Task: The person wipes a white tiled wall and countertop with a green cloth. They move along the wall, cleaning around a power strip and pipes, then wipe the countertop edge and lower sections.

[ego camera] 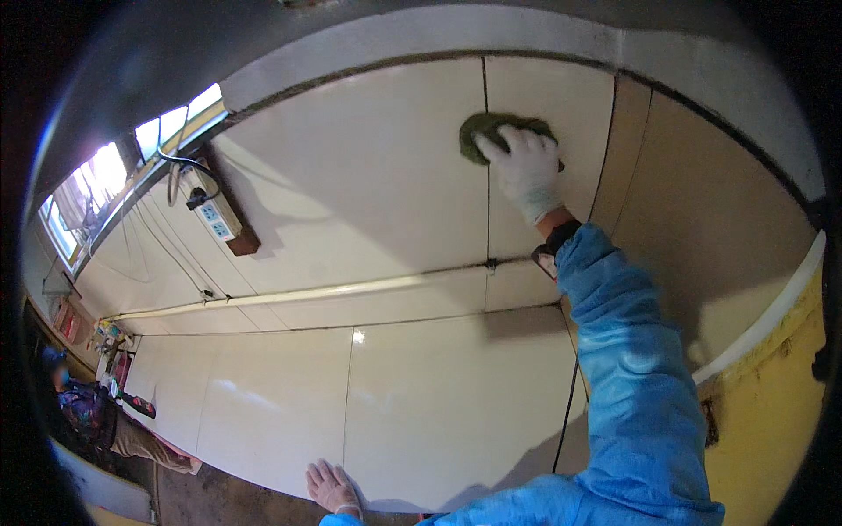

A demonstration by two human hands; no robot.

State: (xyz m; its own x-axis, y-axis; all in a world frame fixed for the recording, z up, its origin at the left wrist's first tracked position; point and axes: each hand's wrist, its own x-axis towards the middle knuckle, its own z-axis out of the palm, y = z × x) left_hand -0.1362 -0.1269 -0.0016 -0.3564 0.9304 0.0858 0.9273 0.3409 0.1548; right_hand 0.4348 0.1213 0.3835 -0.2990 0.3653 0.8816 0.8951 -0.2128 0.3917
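My right hand, in a white glove, presses a dark green cloth or pad against the pale tiled wall, over a dark vertical seam. Part of the cloth is hidden under the fingers. My right arm reaches up in a blue sleeve, with a dark band at the wrist. Down at the near edge of the white tiled counter, my left hand rests palm down in a thin glove. Its fingers are slightly spread and hold nothing.
A power strip with a plugged-in cord hangs on the wall. A pale pipe runs low along it. A black cable crosses the counter's right end. At the far left stands another person. Windows lie upper left.
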